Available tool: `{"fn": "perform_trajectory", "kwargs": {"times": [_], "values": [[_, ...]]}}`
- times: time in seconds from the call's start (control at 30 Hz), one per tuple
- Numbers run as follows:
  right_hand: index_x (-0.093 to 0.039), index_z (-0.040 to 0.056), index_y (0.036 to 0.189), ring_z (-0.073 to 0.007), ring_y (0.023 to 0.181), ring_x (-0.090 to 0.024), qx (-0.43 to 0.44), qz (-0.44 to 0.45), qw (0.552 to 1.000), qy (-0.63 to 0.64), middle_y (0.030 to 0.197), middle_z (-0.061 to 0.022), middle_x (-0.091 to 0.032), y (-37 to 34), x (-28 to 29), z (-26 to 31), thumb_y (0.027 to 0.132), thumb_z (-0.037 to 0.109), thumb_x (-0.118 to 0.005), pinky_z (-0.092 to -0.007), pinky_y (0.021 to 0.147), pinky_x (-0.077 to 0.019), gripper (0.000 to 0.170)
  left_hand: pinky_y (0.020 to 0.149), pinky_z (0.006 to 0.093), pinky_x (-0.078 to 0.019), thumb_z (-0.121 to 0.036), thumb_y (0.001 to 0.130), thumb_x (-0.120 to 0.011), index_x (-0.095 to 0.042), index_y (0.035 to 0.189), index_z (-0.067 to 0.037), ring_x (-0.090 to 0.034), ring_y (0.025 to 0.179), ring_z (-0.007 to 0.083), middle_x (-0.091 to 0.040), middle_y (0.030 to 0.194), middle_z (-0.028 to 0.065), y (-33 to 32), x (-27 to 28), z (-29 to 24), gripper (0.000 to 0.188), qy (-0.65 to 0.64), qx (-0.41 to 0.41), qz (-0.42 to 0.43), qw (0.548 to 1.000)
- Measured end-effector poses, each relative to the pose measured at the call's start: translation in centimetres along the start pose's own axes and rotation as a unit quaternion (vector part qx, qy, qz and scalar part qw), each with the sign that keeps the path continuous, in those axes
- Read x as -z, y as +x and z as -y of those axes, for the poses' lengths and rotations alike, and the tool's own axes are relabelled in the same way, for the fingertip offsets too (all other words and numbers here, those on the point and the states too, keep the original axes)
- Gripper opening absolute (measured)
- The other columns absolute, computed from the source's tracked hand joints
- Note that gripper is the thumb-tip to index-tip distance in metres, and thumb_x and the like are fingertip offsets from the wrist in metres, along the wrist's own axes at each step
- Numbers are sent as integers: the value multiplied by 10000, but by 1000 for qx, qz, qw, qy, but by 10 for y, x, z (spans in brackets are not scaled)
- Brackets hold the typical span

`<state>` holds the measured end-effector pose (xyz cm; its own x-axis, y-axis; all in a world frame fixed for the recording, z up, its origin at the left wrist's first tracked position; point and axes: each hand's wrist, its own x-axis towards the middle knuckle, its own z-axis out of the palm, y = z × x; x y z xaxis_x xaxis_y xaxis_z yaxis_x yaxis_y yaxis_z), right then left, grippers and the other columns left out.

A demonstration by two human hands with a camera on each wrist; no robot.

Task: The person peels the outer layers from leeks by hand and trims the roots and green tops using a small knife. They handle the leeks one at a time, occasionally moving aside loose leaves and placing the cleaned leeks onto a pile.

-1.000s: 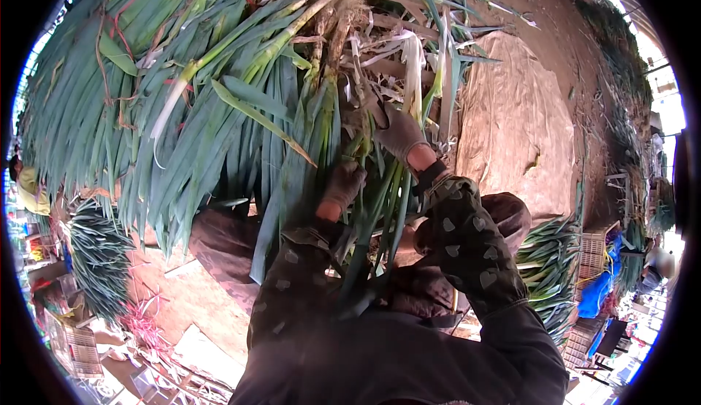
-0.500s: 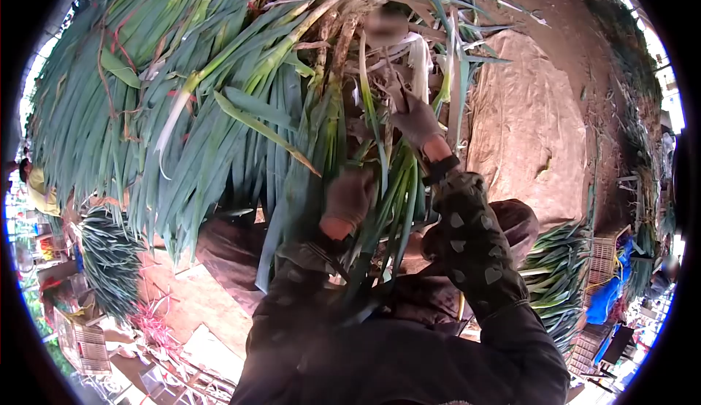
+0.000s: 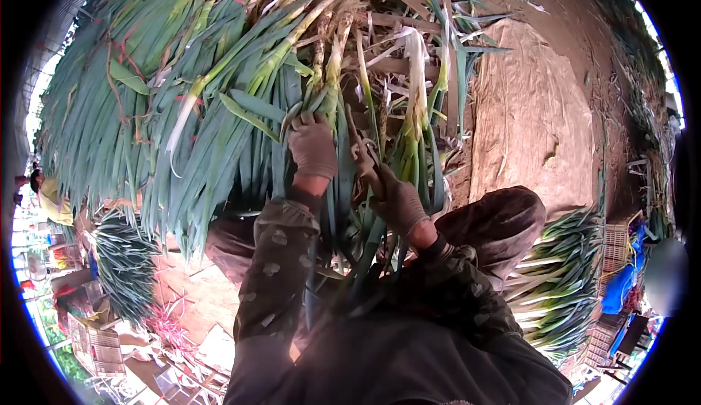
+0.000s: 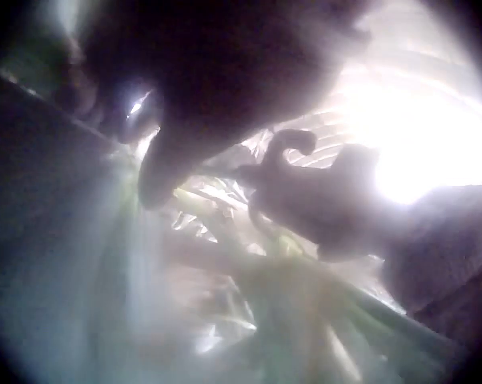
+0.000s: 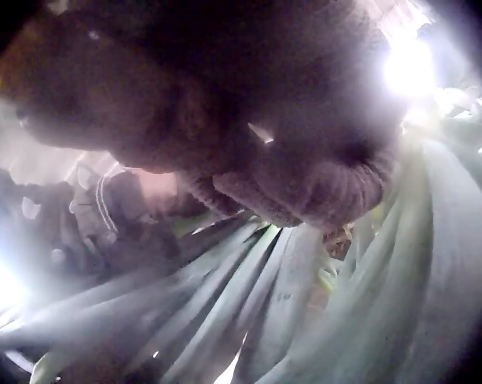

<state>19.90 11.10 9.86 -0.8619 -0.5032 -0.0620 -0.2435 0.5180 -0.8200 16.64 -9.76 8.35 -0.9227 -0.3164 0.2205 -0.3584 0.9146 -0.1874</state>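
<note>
A large pile of leeks (image 3: 168, 113) with long blue-green leaves fills the left and upper part of the head view. My gloved left hand (image 3: 314, 149) is at the pile's near right edge, its fingers curled over a leek stalk (image 3: 321, 102). My gloved right hand (image 3: 400, 206) grips a slim tool (image 3: 369, 171) that points up and forward; its exact kind I cannot tell. Just beyond the right hand lie several pale-based leeks (image 3: 414, 142). In the right wrist view the curled glove (image 5: 305, 184) is above long leaves (image 5: 281, 280).
Dry stripped leaves (image 3: 394, 62) litter the ground ahead. To the right lies a brown sheet (image 3: 537, 127). Bundled leeks stand at right (image 3: 558, 281) and left (image 3: 124, 262), near plastic crates (image 3: 95, 343) and pink twine (image 3: 171, 321). Another person (image 3: 51, 193) is at far left.
My left hand has moved up and forward from the leeks in front of me onto the pile's edge. The right hand has drawn back toward my body with the tool.
</note>
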Motion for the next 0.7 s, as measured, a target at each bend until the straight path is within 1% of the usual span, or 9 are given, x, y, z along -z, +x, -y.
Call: {"fn": "perform_trajectory", "kwargs": {"times": [0.13, 0.27, 0.33, 0.37, 0.47, 0.5, 0.53, 0.6, 0.7], "values": [[-484, 88, 1338, -484, 836, -639, -27, 25, 999, 1, 869, -279, -663, -3, 6, 3, 796, 172, -680, -539, 698, -517, 583, 722, 394, -484, -279, 774, -712, -631, 1076, -78, -571, 1033, 274, -566, 1086, 92, 16, -19, -5, 372, 18, 30, 8, 999], [-487, 85, 1366, -470, 845, -653, -20, -1, 1000, 17, 895, -274, -666, -11, 14, -10, 775, 134, -674, -517, 707, -517, 622, 854, 438, -510, -318, 725, -798, -589, 1149, -50, -604, 1064, 327, -588, 1104, 149, 33, -37, -21, 543, -20, 102, 115, 988], [-497, 86, 1361, -466, 846, -656, -16, -11, 999, 27, 902, -271, -665, -18, 19, -16, 774, 123, -666, -510, 706, -515, 611, 811, 448, -537, -272, 808, -721, -617, 1097, -64, -641, 1049, 300, -627, 1040, 125, 36, -25, -27, 371, -121, 165, 175, 963], [-505, 87, 1350, -466, 849, -654, -33, -9, 999, 40, 903, -271, -663, -23, 22, -19, 777, 119, -661, -510, 704, -512, 595, 955, 450, -516, -251, 758, -809, -594, 1172, -4, -623, 1164, 350, -635, 1163, 220, 39, 15, -19, 528, -231, 158, 291, 915], [-526, 88, 1316, -467, 857, -644, -7, -10, 999, 42, 926, -267, -663, -30, 32, -11, 796, 123, -653, -530, 703, -507, 536, 1013, 409, -478, -245, 639, -903, -511, 1300, 93, -603, 1196, 362, -617, 1241, 297, 26, -61, -15, 840, -420, 111, 210, 876], [-522, 90, 1319, -466, 854, -645, 27, -10, 1000, 8, 933, -264, -666, -35, 30, -18, 801, 126, -653, -534, 703, -507, 535, 1024, 392, -467, -202, 606, -917, -446, 1359, 135, -578, 1218, 391, -587, 1285, 320, 21, -42, -17, 950, -498, 109, 272, 816], [-511, 91, 1332, -467, 842, -647, 15, -3, 1000, -7, 948, -258, -669, -43, 33, -16, 809, 134, -658, -535, 697, -511, 545, 998, 390, -472, -185, 610, -901, -510, 1312, 109, -610, 1154, 357, -620, 1232, 290, 2, -62, -25, 856, -519, 29, 121, 846], [-487, 94, 1359, -468, 818, -652, -9, 12, 999, -39, 980, -248, -677, -58, 38, -12, 825, 150, -667, -536, 686, -518, 567, 952, 371, -477, -190, 655, -863, -537, 1313, 53, -620, 1071, 274, -653, 1168, 201, -20, -88, -31, 773, -651, 63, 243, 716], [-456, 66, 1384, -479, 779, -643, -24, 10, 998, -55, 958, -278, -659, -83, 53, 8, 861, 185, -676, -531, 654, -521, 580, 892, 352, -487, -219, 708, -817, -561, 1296, 11, -584, 971, 194, -650, 1089, 98, -35, -36, -29, 681, -657, 12, 239, 715]]}}
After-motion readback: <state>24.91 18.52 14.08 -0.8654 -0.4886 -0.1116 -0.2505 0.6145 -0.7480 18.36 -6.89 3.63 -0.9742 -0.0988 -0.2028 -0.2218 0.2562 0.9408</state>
